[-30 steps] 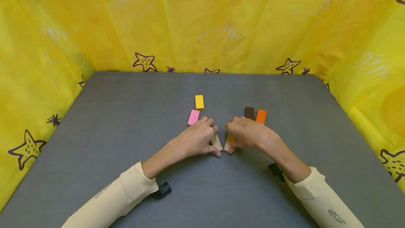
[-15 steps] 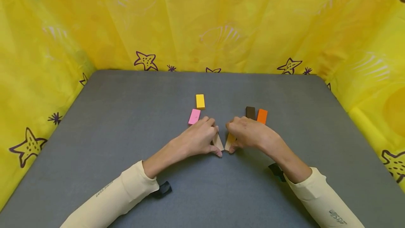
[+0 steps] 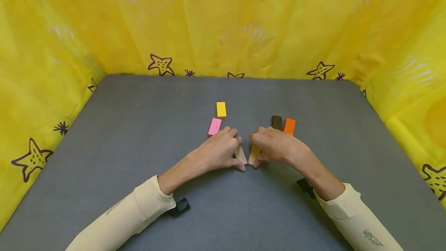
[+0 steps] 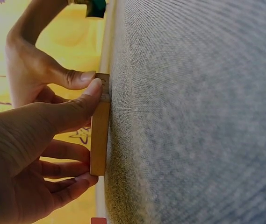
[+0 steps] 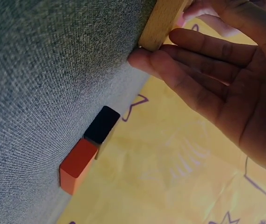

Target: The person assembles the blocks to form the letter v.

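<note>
My left hand (image 3: 217, 148) pinches a plain wooden block (image 3: 241, 155) between thumb and fingertips, gripping it at its ends. Opposite it, my right hand (image 3: 278, 144) holds a second wooden block (image 3: 253, 155) the same way. Both blocks lie on the grey tabletop, their near ends touching or almost so, forming a narrow V that widens away from me. In the left wrist view the long side of the left block (image 4: 100, 140) shows, the two thumbs close together. The right wrist view shows the far end of the right block (image 5: 158, 28) against the fingertips.
Beyond my left hand lie a pink block (image 3: 215, 126) and a yellow block (image 3: 221, 110). Past my right hand, a dark brown block (image 3: 277, 122) and an orange block (image 3: 289, 126) lie side by side. Yellow patterned cloth (image 3: 223, 26) borders the table (image 3: 146, 111).
The head view has tilted slightly, shifting the whole scene a little. Both hands keep their grip on the wooden blocks, with no clear movement.
</note>
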### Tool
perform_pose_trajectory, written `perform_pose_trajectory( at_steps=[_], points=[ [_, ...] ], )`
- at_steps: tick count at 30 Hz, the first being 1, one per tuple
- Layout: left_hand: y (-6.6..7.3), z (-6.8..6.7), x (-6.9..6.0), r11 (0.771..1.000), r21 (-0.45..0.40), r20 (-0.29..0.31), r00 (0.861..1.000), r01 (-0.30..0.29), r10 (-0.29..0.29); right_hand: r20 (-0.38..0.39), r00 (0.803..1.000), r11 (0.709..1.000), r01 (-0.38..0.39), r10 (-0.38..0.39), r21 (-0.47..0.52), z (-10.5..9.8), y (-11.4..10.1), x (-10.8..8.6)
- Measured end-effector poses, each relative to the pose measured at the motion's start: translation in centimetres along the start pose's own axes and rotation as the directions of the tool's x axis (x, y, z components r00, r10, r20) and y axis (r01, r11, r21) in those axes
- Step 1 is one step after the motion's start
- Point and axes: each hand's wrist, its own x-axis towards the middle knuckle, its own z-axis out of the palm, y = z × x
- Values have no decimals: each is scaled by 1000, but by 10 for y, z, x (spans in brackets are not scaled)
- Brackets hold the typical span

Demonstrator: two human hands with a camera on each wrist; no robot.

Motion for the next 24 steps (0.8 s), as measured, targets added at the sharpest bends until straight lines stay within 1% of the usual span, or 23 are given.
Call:
perform_pose_trajectory(
  at_steps=[7, 13, 18, 24],
  points=[
    [1, -2, 1, 1000, 1, -7, 1000, -12, 12, -17, 1000, 1000, 2, -2, -11, 0, 1, -1],
    [2, -3, 0, 1000, -7, -5, 1000, -11, 11, -6, 1000, 1000, 1, -1, -6, 0, 1, 0],
    [1, -4, -2, 1000, -4, 12, 1000, -1, 1, 10, 1000, 1000, 7, -7, 18, -1, 3, 1],
    [1, -5, -1, 1000, 1, 19, 1000, 4, -4, 7, 1000, 998, 11, -12, 58, -2, 6, 1]
  ],
)
